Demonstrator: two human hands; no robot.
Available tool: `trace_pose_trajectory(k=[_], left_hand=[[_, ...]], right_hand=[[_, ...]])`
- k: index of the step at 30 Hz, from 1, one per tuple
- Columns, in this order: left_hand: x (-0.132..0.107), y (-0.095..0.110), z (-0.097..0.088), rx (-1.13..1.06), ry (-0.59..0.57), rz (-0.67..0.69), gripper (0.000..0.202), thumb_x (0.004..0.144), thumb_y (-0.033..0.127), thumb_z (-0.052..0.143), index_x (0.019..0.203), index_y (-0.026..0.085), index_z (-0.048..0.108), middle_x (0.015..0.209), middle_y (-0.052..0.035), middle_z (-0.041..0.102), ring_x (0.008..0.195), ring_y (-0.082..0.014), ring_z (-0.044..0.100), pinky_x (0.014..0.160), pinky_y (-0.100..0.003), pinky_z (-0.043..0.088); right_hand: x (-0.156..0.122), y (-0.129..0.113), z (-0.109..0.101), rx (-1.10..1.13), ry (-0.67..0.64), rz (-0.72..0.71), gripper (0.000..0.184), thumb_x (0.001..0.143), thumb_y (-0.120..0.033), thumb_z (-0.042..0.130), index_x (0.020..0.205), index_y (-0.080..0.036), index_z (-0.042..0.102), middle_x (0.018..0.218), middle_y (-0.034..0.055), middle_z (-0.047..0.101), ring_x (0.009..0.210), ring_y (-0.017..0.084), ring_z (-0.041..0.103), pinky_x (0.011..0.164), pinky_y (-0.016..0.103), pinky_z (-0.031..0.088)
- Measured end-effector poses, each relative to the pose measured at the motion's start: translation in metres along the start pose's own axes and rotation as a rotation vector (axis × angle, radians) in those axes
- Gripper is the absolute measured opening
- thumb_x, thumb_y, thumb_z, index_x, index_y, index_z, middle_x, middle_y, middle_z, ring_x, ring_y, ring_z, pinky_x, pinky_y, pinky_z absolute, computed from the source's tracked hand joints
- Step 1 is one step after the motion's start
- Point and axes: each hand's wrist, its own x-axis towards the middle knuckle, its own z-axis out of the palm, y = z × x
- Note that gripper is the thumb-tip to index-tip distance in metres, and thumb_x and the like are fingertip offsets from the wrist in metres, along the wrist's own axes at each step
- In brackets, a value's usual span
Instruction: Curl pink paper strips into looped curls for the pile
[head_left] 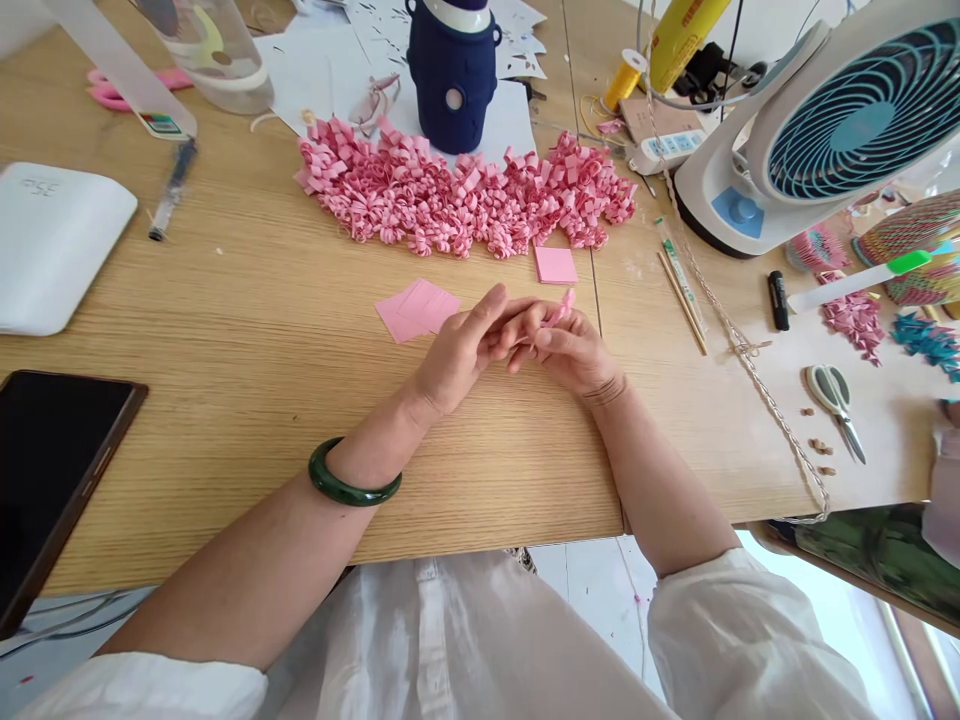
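My hands meet above the table's middle. My right hand (574,355) is closed, its thumb and fingers pinching a small folded strip of pink paper (562,306). The strip's top sticks up above the fingers; its lower part is hidden. My left hand (465,350) reaches in from the side with its thumb raised apart and its fingertips against the right fingers. Whether the left fingertips touch the paper is hard to see. Flat pink paper sheets (415,310) lie just beyond the left hand, and a small stack of pink squares (556,265) beyond the right.
A long heap of curled pink paper pieces (450,205) spans the back, before a dark blue bottle (452,85). A fan (750,190), marker (778,300) and scissors (834,400) stand or lie right. A white device (60,250) and tablet (60,470) lie left.
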Motion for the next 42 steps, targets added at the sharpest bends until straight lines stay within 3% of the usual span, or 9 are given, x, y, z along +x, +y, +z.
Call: trace_pose_trajectory(k=[2, 6, 9, 13, 16, 20, 23, 29, 42], left_hand=[[-0.001, 0.001, -0.001, -0.097, -0.055, -0.051, 0.066, 0.095, 0.075, 0.044, 0.109, 0.021, 0.079, 0.099, -0.0097, 0.079, 0.1, -0.0256, 0.075, 0.073, -0.033, 0.063], [-0.003, 0.0, -0.003, -0.111, -0.101, -0.066, 0.065, 0.091, 0.076, 0.053, 0.109, 0.02, 0.079, 0.099, -0.0101, 0.079, 0.104, -0.0266, 0.075, 0.076, -0.032, 0.063], [-0.002, -0.004, -0.005, -0.057, 0.087, 0.019, 0.058, 0.091, 0.071, 0.058, 0.096, 0.018, 0.079, 0.09, -0.009, 0.079, 0.088, -0.0227, 0.077, 0.076, -0.033, 0.063], [0.002, -0.009, -0.008, 0.017, 0.367, 0.119, 0.045, 0.094, 0.058, 0.062, 0.078, 0.018, 0.073, 0.086, -0.005, 0.077, 0.06, -0.0116, 0.066, 0.062, -0.026, 0.058], [0.002, -0.01, -0.008, 0.062, 0.321, 0.193, 0.022, 0.09, 0.042, 0.071, 0.085, 0.02, 0.075, 0.091, -0.0019, 0.076, 0.061, -0.0094, 0.064, 0.062, -0.023, 0.057], [-0.002, -0.01, -0.005, 0.22, 0.205, 0.264, 0.01, 0.088, 0.028, 0.074, 0.088, 0.02, 0.079, 0.093, -0.0024, 0.077, 0.079, -0.0122, 0.071, 0.074, -0.022, 0.059], [-0.003, -0.011, -0.004, 0.271, 0.235, 0.218, 0.008, 0.086, 0.025, 0.074, 0.089, 0.019, 0.08, 0.095, -0.0036, 0.079, 0.086, -0.0148, 0.073, 0.08, -0.024, 0.061], [-0.003, -0.012, -0.004, 0.233, 0.277, 0.145, 0.008, 0.084, 0.023, 0.075, 0.09, 0.019, 0.08, 0.094, -0.004, 0.081, 0.082, -0.0154, 0.075, 0.08, -0.026, 0.062], [-0.003, -0.014, -0.006, 0.507, 0.354, 0.299, 0.006, 0.081, 0.016, 0.072, 0.077, 0.019, 0.075, 0.08, -0.0009, 0.076, 0.069, -0.0119, 0.068, 0.068, -0.022, 0.057]], right_hand=[[0.0, -0.001, -0.002, -0.003, 0.047, -0.011, 0.032, 0.083, -0.039, 0.083, 0.079, -0.017, 0.061, 0.089, 0.0043, 0.075, 0.088, 0.015, 0.075, 0.072, 0.025, 0.066], [-0.001, -0.002, -0.004, -0.036, -0.076, 0.07, 0.031, 0.079, -0.037, 0.086, 0.079, -0.016, 0.063, 0.093, 0.0075, 0.076, 0.089, 0.018, 0.075, 0.071, 0.029, 0.067], [-0.002, -0.004, -0.007, -0.04, 0.024, 0.037, 0.031, 0.081, -0.038, 0.084, 0.079, -0.016, 0.063, 0.095, 0.0065, 0.076, 0.09, 0.017, 0.075, 0.075, 0.028, 0.066], [-0.003, -0.005, -0.007, -0.089, 0.133, 0.001, 0.028, 0.08, -0.037, 0.086, 0.081, -0.016, 0.067, 0.093, 0.0045, 0.073, 0.09, 0.014, 0.072, 0.075, 0.024, 0.065], [0.0, -0.002, -0.004, -0.091, 0.214, -0.045, 0.03, 0.078, -0.039, 0.087, 0.079, -0.016, 0.067, 0.086, 0.001, 0.068, 0.082, 0.011, 0.069, 0.069, 0.021, 0.064], [0.003, 0.003, -0.001, -0.114, 0.316, -0.078, 0.031, 0.076, -0.04, 0.089, 0.081, -0.016, 0.07, 0.077, -0.0018, 0.065, 0.07, 0.008, 0.065, 0.064, 0.02, 0.061], [0.004, 0.004, 0.002, -0.169, 0.376, -0.09, 0.033, 0.073, -0.042, 0.09, 0.081, -0.016, 0.071, 0.074, -0.0015, 0.067, 0.07, 0.009, 0.065, 0.063, 0.019, 0.06], [0.005, 0.006, 0.008, -0.215, 0.459, -0.09, 0.039, 0.071, -0.048, 0.09, 0.083, -0.017, 0.07, 0.075, -0.001, 0.069, 0.069, 0.01, 0.065, 0.064, 0.022, 0.06], [0.006, 0.009, 0.01, -0.393, 0.514, -0.138, 0.036, 0.076, -0.05, 0.086, 0.082, -0.018, 0.071, 0.074, -0.0025, 0.067, 0.063, 0.008, 0.061, 0.063, 0.023, 0.051]])
